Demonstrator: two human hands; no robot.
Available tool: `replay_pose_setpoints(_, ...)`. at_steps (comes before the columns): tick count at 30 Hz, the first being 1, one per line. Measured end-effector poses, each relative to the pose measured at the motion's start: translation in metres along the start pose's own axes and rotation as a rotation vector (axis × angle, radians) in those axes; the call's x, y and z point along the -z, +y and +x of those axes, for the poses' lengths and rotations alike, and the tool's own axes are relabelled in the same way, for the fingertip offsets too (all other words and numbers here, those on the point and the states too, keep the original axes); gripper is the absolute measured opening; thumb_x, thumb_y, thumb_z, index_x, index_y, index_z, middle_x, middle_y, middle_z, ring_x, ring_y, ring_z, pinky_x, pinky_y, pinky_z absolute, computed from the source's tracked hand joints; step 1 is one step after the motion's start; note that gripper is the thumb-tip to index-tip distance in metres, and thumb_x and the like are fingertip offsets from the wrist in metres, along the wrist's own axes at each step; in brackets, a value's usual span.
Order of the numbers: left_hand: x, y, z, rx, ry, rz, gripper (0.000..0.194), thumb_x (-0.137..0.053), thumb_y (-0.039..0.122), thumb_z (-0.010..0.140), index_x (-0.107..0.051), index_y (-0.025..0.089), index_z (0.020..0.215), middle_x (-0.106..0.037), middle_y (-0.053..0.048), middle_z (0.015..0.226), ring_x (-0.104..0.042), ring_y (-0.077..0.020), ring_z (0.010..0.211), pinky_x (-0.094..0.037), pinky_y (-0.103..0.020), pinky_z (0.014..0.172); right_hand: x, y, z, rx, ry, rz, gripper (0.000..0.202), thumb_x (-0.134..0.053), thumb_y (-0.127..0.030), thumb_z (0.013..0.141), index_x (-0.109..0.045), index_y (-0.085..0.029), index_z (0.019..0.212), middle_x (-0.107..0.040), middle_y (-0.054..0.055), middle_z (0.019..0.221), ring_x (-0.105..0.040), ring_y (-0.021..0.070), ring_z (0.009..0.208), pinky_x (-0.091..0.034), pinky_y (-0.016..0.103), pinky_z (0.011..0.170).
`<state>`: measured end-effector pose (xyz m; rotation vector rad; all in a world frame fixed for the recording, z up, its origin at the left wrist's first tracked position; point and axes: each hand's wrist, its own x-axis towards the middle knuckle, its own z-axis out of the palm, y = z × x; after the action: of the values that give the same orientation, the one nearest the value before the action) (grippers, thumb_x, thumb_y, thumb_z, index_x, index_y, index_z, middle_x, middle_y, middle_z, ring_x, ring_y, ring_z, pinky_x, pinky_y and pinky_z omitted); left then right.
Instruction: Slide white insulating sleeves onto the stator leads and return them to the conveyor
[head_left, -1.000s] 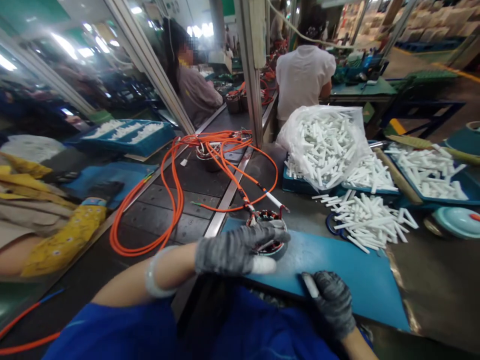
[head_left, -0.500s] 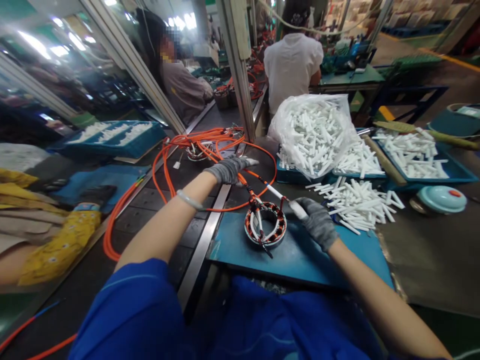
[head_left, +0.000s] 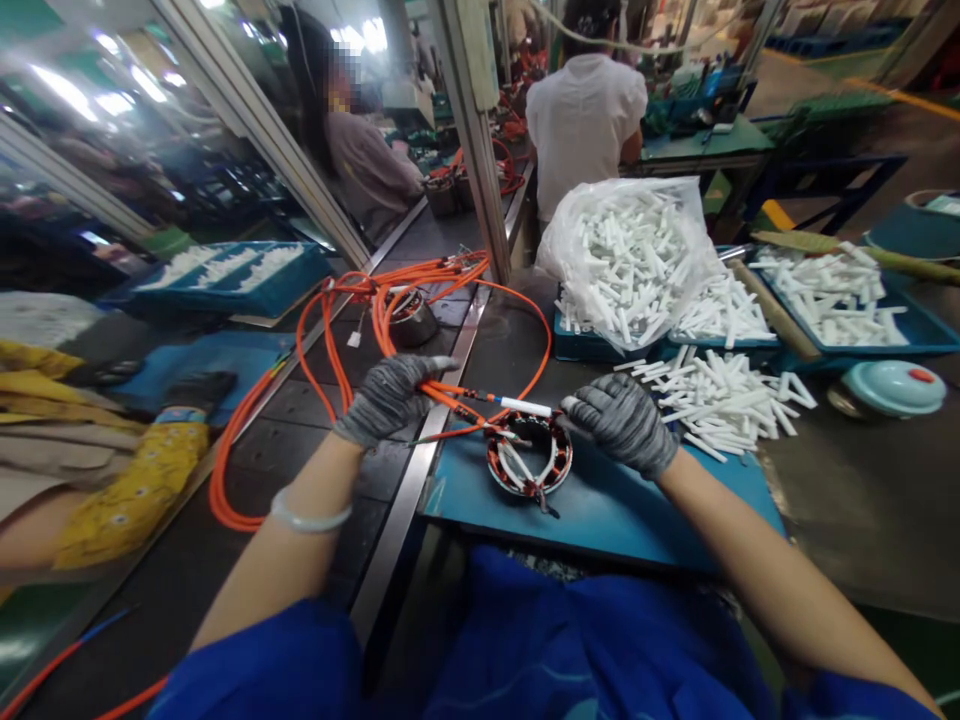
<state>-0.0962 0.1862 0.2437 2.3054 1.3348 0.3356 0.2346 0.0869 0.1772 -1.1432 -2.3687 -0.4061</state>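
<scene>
A motor stator [head_left: 564, 470], a ring with dark and orange windings and white sleeved leads, lies on the blue mat [head_left: 622, 520]. Left of it, my left hand [head_left: 390, 398] in a grey glove is closed around orange cable [head_left: 442, 390] that runs toward the ring. A white sleeve [head_left: 526, 407] sits on a lead stretched above the stator. My right hand [head_left: 622, 420], gloved too, has its fingers pinched on the dark wire lead at that sleeve's right end. The fingertips partly hide the lead.
Loose white sleeves [head_left: 731, 405] lie right of the mat, before a plastic bag of sleeves [head_left: 630, 265] and a blue tray [head_left: 919, 325]. A light-blue lidded container [head_left: 892, 388] stands far right. Coiled orange cables and another stator [head_left: 414, 325] occupy the conveyor. A co-worker's yellow sleeve [head_left: 127, 500] is left.
My left hand has come left and nearer with the orange cable. My right hand has shifted slightly left and up; the white sleeve at its fingertips no longer shows there. The stator has barely moved.
</scene>
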Motion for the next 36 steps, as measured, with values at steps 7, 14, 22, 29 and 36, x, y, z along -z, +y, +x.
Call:
replay_pose_setpoints(7,0.009,-0.014,0.017,-0.064,-0.315,-0.395,0.057,-0.076,0.047,0.077,-0.069,0.024,0.129,-0.071,-0.007,0.128,-0.063,-0.0301,0.124,-0.050,-0.039,0.106,-0.014,0.008,0.004,-0.080,-0.020,0.109,0.039,-0.045,-0.040,0.108,-0.075,-0.016,0.102,-0.070,0.009,0.089,-0.056,0.0207,0.081,-0.038,0.035,0.075)
replay_pose_setpoints(14,-0.044,0.066,0.074,-0.497,-0.503,-0.048,0.035,-0.073,0.036,0.089,-0.073,0.025,0.122,-0.074,-0.002,0.115,-0.069,-0.0202,0.110,-0.049,-0.026,0.099,-0.004,-0.003,-0.005,-0.510,-0.097,0.793,0.034,-0.062,-0.051,0.095,-0.075,-0.020,0.102,-0.072,0.006,0.093,-0.063,0.0204,0.084,-0.050,0.034,0.081)
replay_pose_setpoints(22,-0.043,0.058,0.050,-0.486,-0.337,-0.063,0.032,-0.053,0.030,0.101,-0.068,0.016,0.125,-0.072,-0.008,0.120,-0.067,-0.0202,0.113,-0.049,-0.029,0.103,-0.031,-0.031,-0.005,-0.927,0.146,1.532,0.053,-0.077,-0.061,0.080,-0.072,-0.025,0.118,-0.073,0.005,0.118,-0.065,0.0251,0.113,-0.050,0.043,0.105)
replay_pose_setpoints(29,-0.050,0.057,0.033,-0.400,-0.306,-0.152,0.029,-0.050,0.032,0.104,-0.069,0.020,0.123,-0.073,-0.004,0.121,-0.068,-0.0175,0.114,-0.049,-0.026,0.102,-0.064,-0.029,0.004,-0.918,0.127,1.628,0.063,-0.060,-0.080,0.084,-0.071,-0.021,0.104,-0.073,0.005,0.098,-0.066,0.0225,0.095,-0.052,0.039,0.096)
replay_pose_setpoints(36,-0.053,0.055,0.022,-0.490,-0.100,0.138,0.028,-0.052,0.030,0.105,-0.069,0.020,0.125,-0.074,-0.004,0.117,-0.068,-0.0177,0.111,-0.049,-0.026,0.100,-0.043,0.013,0.028,-0.694,-0.330,1.744,0.044,-0.081,-0.059,0.073,-0.071,-0.016,0.076,-0.067,0.002,0.066,-0.061,0.0171,0.063,-0.052,0.032,0.069)
